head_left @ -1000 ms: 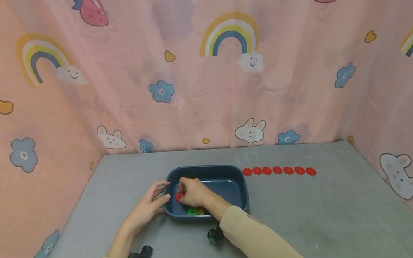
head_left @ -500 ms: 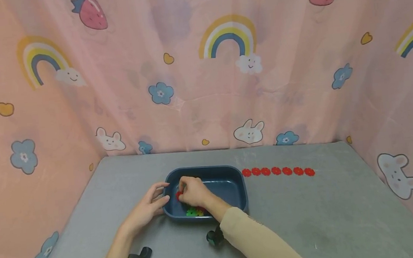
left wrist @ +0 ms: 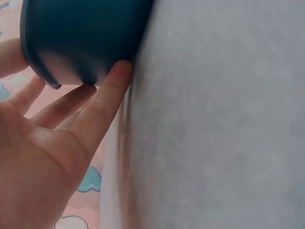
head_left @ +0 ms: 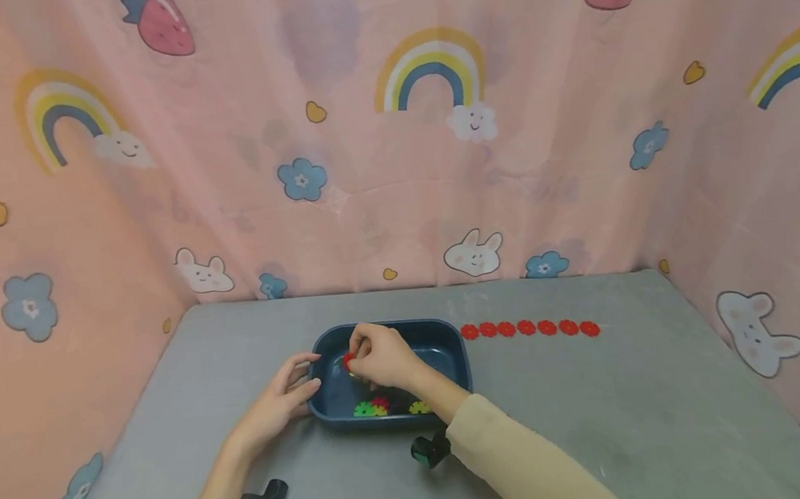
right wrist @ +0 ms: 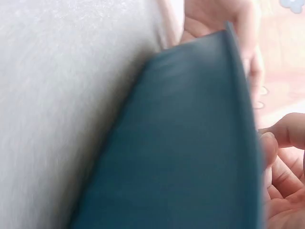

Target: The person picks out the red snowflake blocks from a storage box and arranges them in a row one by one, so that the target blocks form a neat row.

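A dark blue rectangular tray (head_left: 456, 379) sits on the table with small toothed plastic discs inside. My right hand (head_left: 389, 357) is over its left half, pinching a red toothed disc (head_left: 349, 360) between thumb and fingertips. The right wrist view has the tray's wall hiding that disc. My left hand (head_left: 278, 406) touches the tray's left end; in the left wrist view its extended fingers (left wrist: 102, 102) lie against the outer wall. Near the front wall lie a green disc (head_left: 365, 409), a dark red disc (head_left: 380, 403) and a yellow disc (head_left: 418, 407).
Several red toothed discs (head_left: 526, 327) form a row on the grey table (head_left: 648, 418), running right from the tray's back right corner. A patterned pink curtain (head_left: 381, 203) encloses the back and sides. Dark wrist devices (head_left: 430, 449) hang at both wrists.
My right hand has risen slightly toward the tray's back with the red disc, uncovering a yellow disc near the front wall. My left hand stays at the tray's end. The head view has shifted slightly.
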A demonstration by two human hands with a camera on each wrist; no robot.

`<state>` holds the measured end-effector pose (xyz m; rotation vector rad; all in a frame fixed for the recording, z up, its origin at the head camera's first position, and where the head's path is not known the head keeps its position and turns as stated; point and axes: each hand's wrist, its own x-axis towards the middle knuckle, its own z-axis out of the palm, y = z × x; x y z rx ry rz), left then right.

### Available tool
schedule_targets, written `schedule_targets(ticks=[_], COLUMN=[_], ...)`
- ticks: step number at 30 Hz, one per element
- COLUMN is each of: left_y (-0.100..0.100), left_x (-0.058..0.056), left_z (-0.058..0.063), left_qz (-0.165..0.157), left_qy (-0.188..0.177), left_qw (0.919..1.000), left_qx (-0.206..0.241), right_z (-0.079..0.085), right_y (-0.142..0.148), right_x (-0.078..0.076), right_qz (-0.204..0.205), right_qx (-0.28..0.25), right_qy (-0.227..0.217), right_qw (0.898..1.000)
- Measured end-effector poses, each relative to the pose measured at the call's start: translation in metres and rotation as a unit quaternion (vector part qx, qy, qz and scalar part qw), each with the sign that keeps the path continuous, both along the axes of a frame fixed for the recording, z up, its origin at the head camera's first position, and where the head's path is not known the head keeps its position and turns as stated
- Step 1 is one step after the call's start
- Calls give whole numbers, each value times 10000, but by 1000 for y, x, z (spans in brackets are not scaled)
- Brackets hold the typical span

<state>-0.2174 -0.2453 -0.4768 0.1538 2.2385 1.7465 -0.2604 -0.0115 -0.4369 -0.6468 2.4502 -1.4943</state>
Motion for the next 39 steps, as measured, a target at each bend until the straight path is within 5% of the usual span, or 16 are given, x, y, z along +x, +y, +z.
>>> schedule_targets(ticks=[17, 31, 39], left_y=[1, 0, 2], left_x=[5, 1, 2], left_z=[2, 0, 1], left_qz=[66, 162, 126], left_qy=[92, 40, 74], left_qw=[9998, 9998, 9997], left_qx=[-152, -143, -189], right_z=[23, 12, 15], right_y=[81, 166, 218], right_x=[21, 24, 22], right_qz=[-334, -1329, -1628], right_qx=[-151, 266, 374], right_qy=[309, 980, 889], right_qw=[9989, 9859, 9819])
